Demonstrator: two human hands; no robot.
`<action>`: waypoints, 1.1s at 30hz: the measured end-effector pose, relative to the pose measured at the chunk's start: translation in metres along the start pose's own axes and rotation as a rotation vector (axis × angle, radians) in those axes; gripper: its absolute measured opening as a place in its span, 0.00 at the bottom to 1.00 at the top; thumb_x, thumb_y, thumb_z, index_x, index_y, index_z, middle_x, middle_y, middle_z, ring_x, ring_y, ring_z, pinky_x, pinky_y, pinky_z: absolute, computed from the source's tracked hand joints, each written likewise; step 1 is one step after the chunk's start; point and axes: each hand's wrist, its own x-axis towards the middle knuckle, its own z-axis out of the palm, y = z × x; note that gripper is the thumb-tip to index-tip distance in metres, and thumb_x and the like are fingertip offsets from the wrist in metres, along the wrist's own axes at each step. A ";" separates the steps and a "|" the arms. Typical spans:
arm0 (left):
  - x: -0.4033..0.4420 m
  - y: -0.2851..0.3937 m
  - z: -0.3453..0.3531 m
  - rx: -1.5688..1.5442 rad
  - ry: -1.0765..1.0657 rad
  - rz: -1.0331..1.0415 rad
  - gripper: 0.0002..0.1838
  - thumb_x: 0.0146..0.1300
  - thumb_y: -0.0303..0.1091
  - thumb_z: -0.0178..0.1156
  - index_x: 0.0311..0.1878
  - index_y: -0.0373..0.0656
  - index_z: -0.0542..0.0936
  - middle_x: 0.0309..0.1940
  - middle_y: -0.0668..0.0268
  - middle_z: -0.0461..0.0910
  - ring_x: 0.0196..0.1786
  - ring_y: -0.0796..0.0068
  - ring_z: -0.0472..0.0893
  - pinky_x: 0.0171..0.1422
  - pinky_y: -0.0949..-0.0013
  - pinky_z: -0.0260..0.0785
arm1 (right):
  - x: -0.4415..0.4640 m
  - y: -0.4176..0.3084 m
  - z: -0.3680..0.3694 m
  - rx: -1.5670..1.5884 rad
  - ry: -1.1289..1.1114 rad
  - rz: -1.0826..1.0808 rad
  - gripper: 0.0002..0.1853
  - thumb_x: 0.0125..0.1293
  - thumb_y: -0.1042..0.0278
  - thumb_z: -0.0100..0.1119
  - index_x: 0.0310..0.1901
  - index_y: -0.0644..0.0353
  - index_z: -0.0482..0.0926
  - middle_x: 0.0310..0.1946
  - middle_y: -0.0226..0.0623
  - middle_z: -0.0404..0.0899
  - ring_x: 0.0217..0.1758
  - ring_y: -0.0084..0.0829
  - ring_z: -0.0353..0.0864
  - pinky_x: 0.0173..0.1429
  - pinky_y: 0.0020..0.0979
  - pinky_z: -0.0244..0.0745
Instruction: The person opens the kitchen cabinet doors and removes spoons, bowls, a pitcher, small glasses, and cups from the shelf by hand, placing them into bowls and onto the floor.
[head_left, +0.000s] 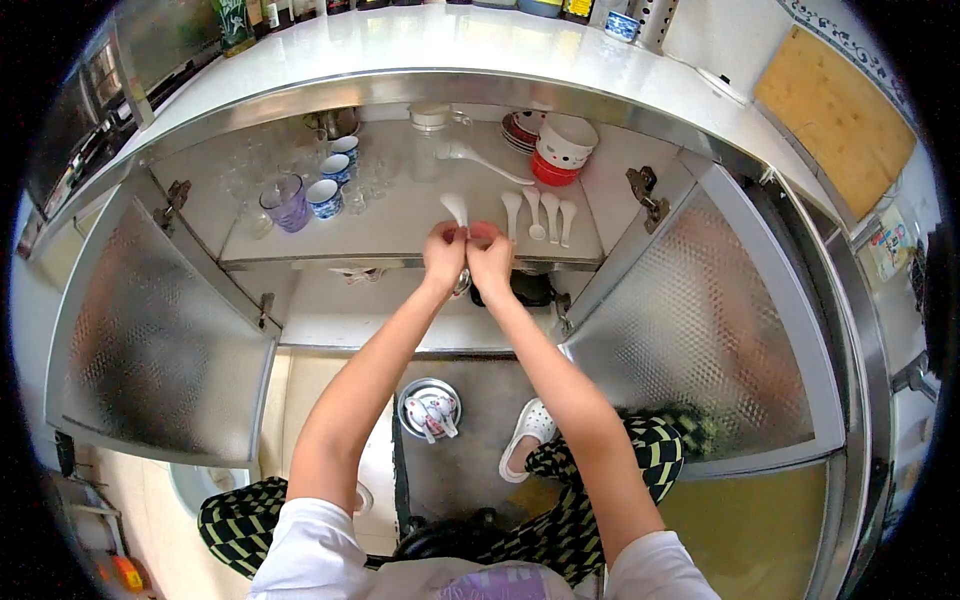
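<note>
A white ceramic soup spoon (453,207) sits at the front of the upper cupboard shelf, its bowl pointing away and its handle running toward me. My left hand (444,256) and my right hand (490,262) meet at the handle end, both with fingers closed around it. A pinkish patch shows at my right fingertips; I cannot make out what it is. Just right of my hands, several white spoons (538,216) lie in a row on the shelf. Down on the floor, a metal bowl (402,420) holds several white patterned spoons (430,412).
Blue-and-white cups (324,198), a purple glass (285,204) and clear glasses stand left on the shelf. Behind are a glass jug (428,145), a white ladle (485,161) and stacked bowls (562,150). Textured doors (165,340) (700,330) hang wide on both sides.
</note>
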 end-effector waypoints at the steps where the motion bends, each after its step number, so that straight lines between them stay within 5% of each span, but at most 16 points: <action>1: -0.008 0.000 -0.007 0.018 0.050 0.074 0.10 0.56 0.30 0.51 0.37 0.33 0.74 0.27 0.64 0.75 0.30 0.78 0.72 0.34 0.75 0.65 | -0.011 -0.010 -0.004 -0.020 -0.016 -0.043 0.11 0.49 0.70 0.57 0.35 0.66 0.76 0.26 0.38 0.78 0.25 0.24 0.72 0.33 0.26 0.68; 4: -0.043 -0.002 -0.030 0.017 0.120 0.173 0.10 0.56 0.30 0.52 0.37 0.33 0.73 0.26 0.66 0.74 0.29 0.80 0.71 0.34 0.76 0.64 | -0.047 -0.016 -0.002 0.169 -0.154 0.058 0.10 0.52 0.73 0.57 0.37 0.64 0.75 0.26 0.28 0.76 0.22 0.12 0.64 0.25 0.17 0.62; 7: -0.078 -0.031 -0.050 -0.018 0.228 0.205 0.10 0.57 0.31 0.52 0.37 0.32 0.73 0.25 0.67 0.73 0.28 0.82 0.69 0.33 0.77 0.63 | -0.090 0.015 0.012 0.239 -0.187 0.006 0.07 0.52 0.72 0.57 0.35 0.61 0.77 0.25 0.27 0.77 0.19 0.15 0.64 0.24 0.21 0.61; 13: -0.158 -0.167 -0.102 0.203 0.212 -0.017 0.09 0.57 0.31 0.52 0.34 0.34 0.74 0.23 0.66 0.73 0.26 0.82 0.70 0.29 0.77 0.63 | -0.191 0.096 0.009 0.114 -0.514 0.254 0.09 0.52 0.68 0.58 0.33 0.64 0.76 0.25 0.32 0.77 0.27 0.21 0.74 0.32 0.23 0.69; 14: -0.173 -0.189 -0.110 0.244 0.176 -0.070 0.09 0.57 0.31 0.53 0.33 0.35 0.74 0.22 0.67 0.73 0.25 0.82 0.70 0.28 0.76 0.63 | -0.214 0.125 0.015 0.127 -0.502 0.375 0.10 0.52 0.67 0.58 0.32 0.64 0.76 0.25 0.35 0.78 0.28 0.23 0.76 0.33 0.25 0.69; 16: -0.205 -0.203 -0.117 0.181 0.147 -0.290 0.10 0.53 0.33 0.55 0.28 0.34 0.75 0.17 0.65 0.72 0.23 0.78 0.69 0.29 0.73 0.64 | -0.248 0.118 0.003 -0.141 -0.495 0.291 0.09 0.50 0.69 0.60 0.32 0.64 0.77 0.24 0.32 0.78 0.26 0.21 0.74 0.32 0.24 0.70; 19: -0.250 -0.295 -0.134 0.157 0.120 -0.497 0.12 0.51 0.35 0.57 0.32 0.34 0.77 0.23 0.60 0.78 0.27 0.73 0.77 0.34 0.70 0.68 | -0.308 0.176 0.007 -0.206 -0.483 0.446 0.10 0.47 0.68 0.61 0.31 0.62 0.77 0.24 0.36 0.78 0.27 0.26 0.76 0.34 0.26 0.71; 23: -0.272 -0.303 -0.137 0.361 0.115 -0.620 0.13 0.51 0.36 0.58 0.33 0.35 0.78 0.22 0.61 0.78 0.26 0.74 0.76 0.32 0.70 0.68 | -0.333 0.191 0.003 -0.227 -0.513 0.576 0.10 0.46 0.66 0.62 0.29 0.62 0.78 0.25 0.37 0.79 0.30 0.27 0.78 0.37 0.26 0.71; 30: -0.271 -0.309 -0.129 0.198 0.102 -0.735 0.12 0.50 0.36 0.58 0.33 0.36 0.79 0.20 0.66 0.77 0.23 0.79 0.74 0.29 0.73 0.66 | -0.350 0.219 0.010 -0.287 -0.390 0.722 0.08 0.48 0.67 0.59 0.31 0.60 0.78 0.25 0.36 0.78 0.29 0.28 0.78 0.37 0.27 0.71; 33: -0.267 -0.304 -0.125 0.127 0.064 -0.810 0.10 0.51 0.30 0.55 0.34 0.34 0.79 0.20 0.68 0.76 0.23 0.81 0.72 0.26 0.78 0.63 | -0.341 0.219 0.005 -0.389 -0.436 0.625 0.08 0.52 0.66 0.54 0.32 0.59 0.78 0.26 0.40 0.78 0.31 0.34 0.78 0.37 0.32 0.71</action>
